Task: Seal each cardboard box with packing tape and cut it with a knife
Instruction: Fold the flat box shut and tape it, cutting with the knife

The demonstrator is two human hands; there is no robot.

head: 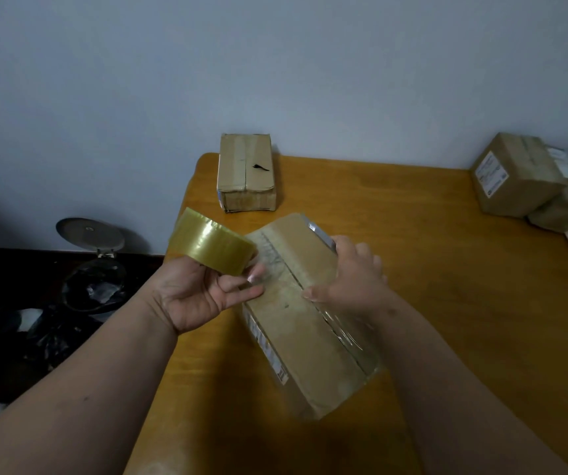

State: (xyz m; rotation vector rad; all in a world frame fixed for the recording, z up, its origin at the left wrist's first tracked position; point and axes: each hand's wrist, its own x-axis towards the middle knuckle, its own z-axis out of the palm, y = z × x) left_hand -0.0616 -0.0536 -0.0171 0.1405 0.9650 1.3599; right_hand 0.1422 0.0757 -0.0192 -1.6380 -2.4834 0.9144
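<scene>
On the wooden tabletop (412,214), the head camera had a long cardboard box (310,337) lying at an angle right in front of the person, and that's the landmark for everything else here. Clear tape ran shiny and crinkled along its top seam, near the box's right edge. The right hand (351,272) lay across the top of the box with the fingers spread fairly flat, pressing down on the taped seam. Honestly a bit motion-blurred, so I couldn't tell much more about the fingertips. Something dark and glossy sat at the far corner of the box, just past that hand, but I couldn't make out what it was.

The left hand (203,289) hovered just off the box's left side, palm up, fingers curled around a roll of yellowish packing tape (212,240). The roll was held up off the tabletop, with its edge right over the box's near-left corner area.

Behind the box, at the far edge of the tabletop by the wall, sat a second smaller box (246,173), taped shut with a dark mark on top. Well off to the box's right was a stack of wrapped parcels (532,186). Left of the box, down on the floor, stood an open pedal bin (94,265) with a black liner.
</scene>
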